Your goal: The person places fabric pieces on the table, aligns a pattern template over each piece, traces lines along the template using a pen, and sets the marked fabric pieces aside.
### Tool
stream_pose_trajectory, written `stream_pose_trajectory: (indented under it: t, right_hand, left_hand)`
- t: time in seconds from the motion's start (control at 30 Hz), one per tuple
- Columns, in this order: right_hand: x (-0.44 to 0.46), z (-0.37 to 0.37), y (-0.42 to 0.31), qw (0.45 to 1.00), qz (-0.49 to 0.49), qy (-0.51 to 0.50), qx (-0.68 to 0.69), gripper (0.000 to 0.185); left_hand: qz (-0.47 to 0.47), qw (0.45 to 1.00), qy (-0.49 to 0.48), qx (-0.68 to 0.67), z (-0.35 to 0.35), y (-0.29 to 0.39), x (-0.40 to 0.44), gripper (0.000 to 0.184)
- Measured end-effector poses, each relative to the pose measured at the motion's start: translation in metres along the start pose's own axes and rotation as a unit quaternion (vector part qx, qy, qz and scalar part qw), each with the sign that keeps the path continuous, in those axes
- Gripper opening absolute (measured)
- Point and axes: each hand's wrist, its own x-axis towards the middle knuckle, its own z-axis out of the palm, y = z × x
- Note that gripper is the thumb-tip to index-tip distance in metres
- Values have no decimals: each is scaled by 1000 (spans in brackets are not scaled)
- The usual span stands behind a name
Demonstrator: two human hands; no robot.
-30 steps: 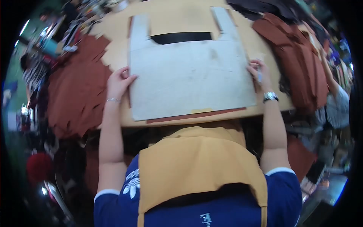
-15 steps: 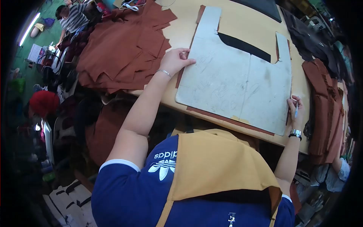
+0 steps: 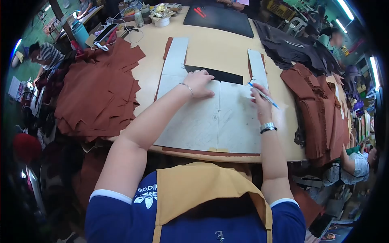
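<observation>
A large pale grey pattern template (image 3: 194,121), U-shaped with two upright arms, lies on reddish-brown leather (image 3: 210,152) that shows along its edges. My left hand (image 3: 198,84) rests open on the template, fingers at the inner upper edge and thumb apart. Beyond that edge a black strip (image 3: 227,76) shows in the cutout. In my right hand (image 3: 261,99) is a blue-and-white pen (image 3: 267,97), its tip at the inner corner beside the template's right arm.
Stacked reddish-brown leather pieces (image 3: 97,93) cover the table's left side, with more folded pieces (image 3: 318,117) at the right. Dark leather (image 3: 287,44) lies behind those. A black mat (image 3: 219,21) holding red-handled tools (image 3: 200,12) is at the back. Other people sit around the room.
My left hand has moved from the template's left edge to its inner upper edge. The right hand, with the pen, has gone from the lower right edge up to the inner corner. The view has tilted up.
</observation>
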Motion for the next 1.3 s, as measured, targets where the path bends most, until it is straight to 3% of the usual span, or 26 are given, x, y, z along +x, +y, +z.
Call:
stream_pose_trajectory:
  t: [0.17,0.27,0.47,0.83,1.07,1.17,1.3]
  right_hand:
    - [18,39,16,998,-45,-44,7,17]
    - [28,55,20,989,-106,-52,-92,14]
    - [34,80,20,980,-160,-70,-92,11]
    - [28,86,18,964,-182,-77,-179,10]
    - [35,84,27,968,-171,-86,-162,10]
    - [46,84,28,993,-77,-84,-30,10]
    - [52,113,22,989,-117,-82,40,12]
  left_hand:
    - [-21,997,-75,23,-13,6,9,68]
    - [-8,996,-78,40,-11,4,10,71]
    - [-3,997,-61,49,-7,5,5,70]
    - [2,987,160,5,15,-29,-52,52]
    - [19,971,238,-8,27,-41,-65,49]
    - [-3,979,202,-16,28,-43,-64,52]
    - [-30,972,230,19,34,-42,-64,61]
